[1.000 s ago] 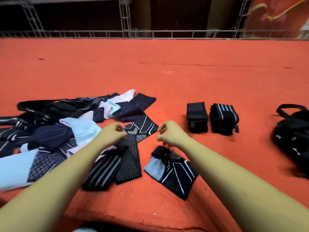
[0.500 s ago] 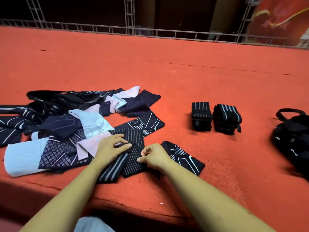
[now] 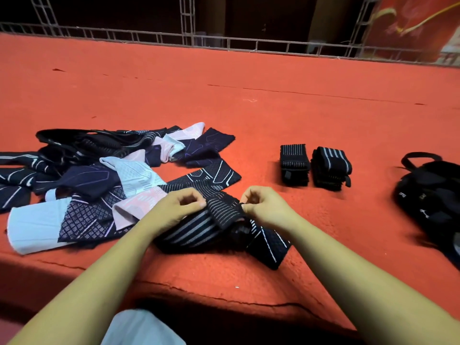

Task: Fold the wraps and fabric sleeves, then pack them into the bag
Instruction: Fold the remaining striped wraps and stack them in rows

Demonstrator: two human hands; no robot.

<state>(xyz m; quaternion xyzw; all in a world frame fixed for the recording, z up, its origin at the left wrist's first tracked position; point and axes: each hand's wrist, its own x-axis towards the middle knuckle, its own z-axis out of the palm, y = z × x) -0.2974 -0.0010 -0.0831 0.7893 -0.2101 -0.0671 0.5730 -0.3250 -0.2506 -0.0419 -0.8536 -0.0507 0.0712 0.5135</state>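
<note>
Head view: a black striped wrap [image 3: 224, 207] is pinched at either end by the curled fingers of the left hand [image 3: 179, 207] and the right hand [image 3: 263, 207], near the red carpet's [image 3: 249, 70] front edge, beside the sleeve pile [image 3: 99, 175]. Folded wraps [image 3: 295, 163] and the bag [image 3: 433, 195] are seen rightward.

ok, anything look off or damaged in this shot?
Mostly no. The sleeve pile is jumbled, but it's unfolded stock. The striped wrap being pinched looks intact. Real oddity: a thin dark crack runs along the red carpet near its front edge. A stray pale thread lies farther back.
</note>
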